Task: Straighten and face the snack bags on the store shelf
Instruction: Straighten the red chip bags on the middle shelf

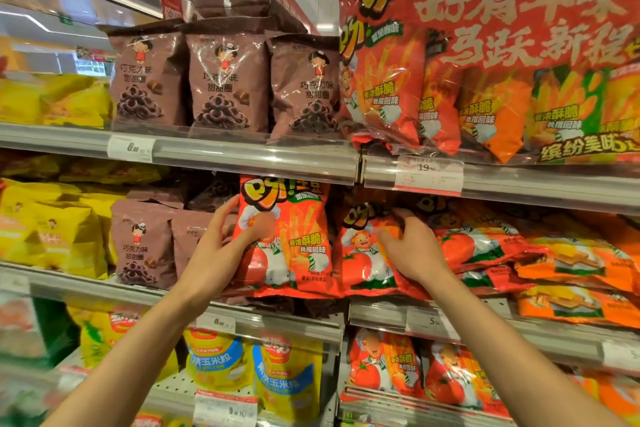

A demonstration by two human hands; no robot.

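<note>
Fingers [227, 215] of the left hand [221, 253] curl round the left edge of an upright red bag [294, 246], thumb pressed on its front over the printed chef, so the bag is pinched and held standing, face out. My read: this grip is there to square the bag to the shelf edge and stop it tipping. Fingers [403, 217] of the right hand [414, 250] curl over the top of the next red bag [363, 263] just to the right, thumb on its front; that bag slumps, top leaning back and lower than its neighbour, so the hand likely means to pull it upright and forward.

Both bags sit on the middle shelf [263, 319], near its front lip, touching each other. Held bag: glossy red film, tomato and fries print, yellow logo at top, puffy, crinkles easily, front fully readable. Slumped one: same print, logo partly hidden in shadow.

Further right on the same shelf, red and orange bags [554, 260] lie flat in a loose pile, not faced yet. Left of the hands, brown bags [142, 246] stand upright, then yellow bags [52, 229]. Upper shelf [242, 156] carries three brown bags standing in a neat row and a big red multipack [502, 55] on the right. Price tags [429, 173] are clipped on the shelf rails. Lower shelf holds yellow-and-blue bags [256, 371] and more red ones.
</note>
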